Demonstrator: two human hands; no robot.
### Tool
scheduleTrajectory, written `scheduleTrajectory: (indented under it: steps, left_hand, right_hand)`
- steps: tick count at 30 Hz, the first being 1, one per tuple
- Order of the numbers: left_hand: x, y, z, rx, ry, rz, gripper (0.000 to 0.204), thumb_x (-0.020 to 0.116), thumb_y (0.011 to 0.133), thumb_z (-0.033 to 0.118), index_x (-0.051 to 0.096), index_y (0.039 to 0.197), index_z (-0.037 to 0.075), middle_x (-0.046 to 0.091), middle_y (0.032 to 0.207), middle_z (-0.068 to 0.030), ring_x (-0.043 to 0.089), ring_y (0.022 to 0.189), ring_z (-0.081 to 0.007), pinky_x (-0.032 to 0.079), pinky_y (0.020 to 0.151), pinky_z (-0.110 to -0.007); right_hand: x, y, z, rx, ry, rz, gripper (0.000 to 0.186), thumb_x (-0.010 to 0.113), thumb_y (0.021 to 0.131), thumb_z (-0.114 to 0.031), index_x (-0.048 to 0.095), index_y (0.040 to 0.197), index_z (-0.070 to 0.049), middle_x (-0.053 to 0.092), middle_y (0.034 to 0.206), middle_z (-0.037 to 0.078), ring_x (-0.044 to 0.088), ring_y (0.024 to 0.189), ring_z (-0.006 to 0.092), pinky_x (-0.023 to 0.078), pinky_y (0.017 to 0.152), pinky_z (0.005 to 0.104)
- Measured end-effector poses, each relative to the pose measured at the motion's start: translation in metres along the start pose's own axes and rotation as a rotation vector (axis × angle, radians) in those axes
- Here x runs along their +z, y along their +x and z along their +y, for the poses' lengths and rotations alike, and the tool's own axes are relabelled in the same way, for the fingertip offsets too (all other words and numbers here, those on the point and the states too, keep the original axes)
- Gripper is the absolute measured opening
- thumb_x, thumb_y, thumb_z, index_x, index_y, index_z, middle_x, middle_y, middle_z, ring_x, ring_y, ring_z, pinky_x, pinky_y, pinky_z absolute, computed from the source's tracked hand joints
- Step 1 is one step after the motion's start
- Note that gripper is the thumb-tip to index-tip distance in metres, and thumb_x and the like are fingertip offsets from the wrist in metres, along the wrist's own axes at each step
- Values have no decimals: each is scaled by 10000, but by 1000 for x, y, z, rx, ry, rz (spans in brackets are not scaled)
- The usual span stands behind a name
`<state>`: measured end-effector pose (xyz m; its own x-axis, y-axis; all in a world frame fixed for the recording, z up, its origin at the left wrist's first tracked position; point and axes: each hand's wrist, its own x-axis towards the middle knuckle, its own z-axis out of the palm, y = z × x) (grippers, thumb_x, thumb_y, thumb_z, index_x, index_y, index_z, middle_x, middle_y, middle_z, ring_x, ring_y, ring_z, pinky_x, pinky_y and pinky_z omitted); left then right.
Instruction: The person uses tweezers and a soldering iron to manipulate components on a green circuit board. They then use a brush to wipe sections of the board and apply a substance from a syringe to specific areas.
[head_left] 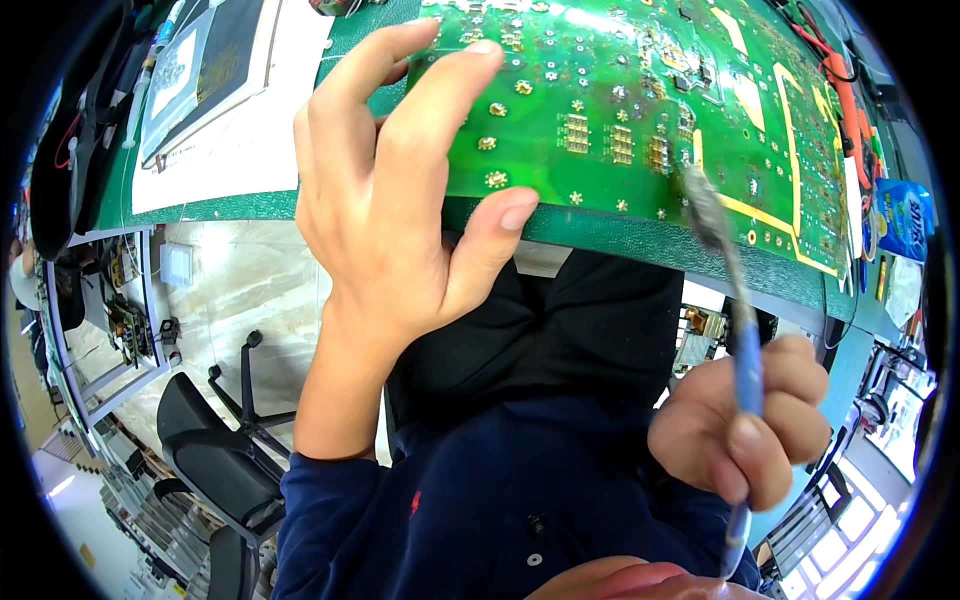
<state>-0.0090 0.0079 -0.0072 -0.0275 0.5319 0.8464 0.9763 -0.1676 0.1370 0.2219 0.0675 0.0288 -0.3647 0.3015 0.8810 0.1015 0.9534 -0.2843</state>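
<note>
My left hand (385, 215) rests at the left part of a green circuit board (620, 70), fingers bent and apart, thumb by the board's front edge. My right hand (738, 425) is closed round the blue handle of a brush-like tool (748, 360), held upright below the board's right half. Its grey head, somewhat blurred, reaches a group of small gold pads near the board's front edge; whether it touches them, I cannot tell. Solder pads and small components dot the board, which lies on a green desk mat (250, 208).
Papers with a clear bag (200, 80) lie left. A red-orange tool (845, 95), blue packet (903, 215) and pens sit right. Below the desk are my lap, a black chair (210, 445) and a metal-framed rack (125, 330). Part of another person (25, 280) shows at far left.
</note>
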Motion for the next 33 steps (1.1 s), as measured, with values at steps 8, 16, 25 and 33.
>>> scheduleTrajectory:
  steps: [8,16,25,33]
  left_hand:
    - [-1,0,1,-15,6,-24,557,478,932,445,509,1243,-16,518,1230,-245,509,1108,-323,408,929,-389]
    - [-4,0,9,-113,8,-76,571,469,938,451,488,1252,-26,512,1230,-253,503,1127,-323,411,941,-386]
    - [1,1,0,17,-7,-4,559,471,940,438,489,1254,-24,512,1228,-252,505,1119,-320,413,928,-382]
    - [0,-1,-4,43,3,-14,557,474,939,439,495,1251,-22,511,1228,-252,510,1103,-315,416,914,-375]
  right_hand:
    - [-1,-3,4,43,39,49,255,465,968,-426,535,990,-181,403,791,0,407,667,168,269,555,302]
    - [5,0,3,55,19,14,248,521,929,-461,566,929,-217,391,774,-25,433,655,131,289,553,285]
    - [4,0,0,52,4,-32,244,551,916,-442,570,925,-199,394,810,-24,423,665,148,292,548,302]
    - [5,3,-1,59,6,-31,237,544,921,-436,565,918,-200,395,788,-24,443,644,138,285,550,281]
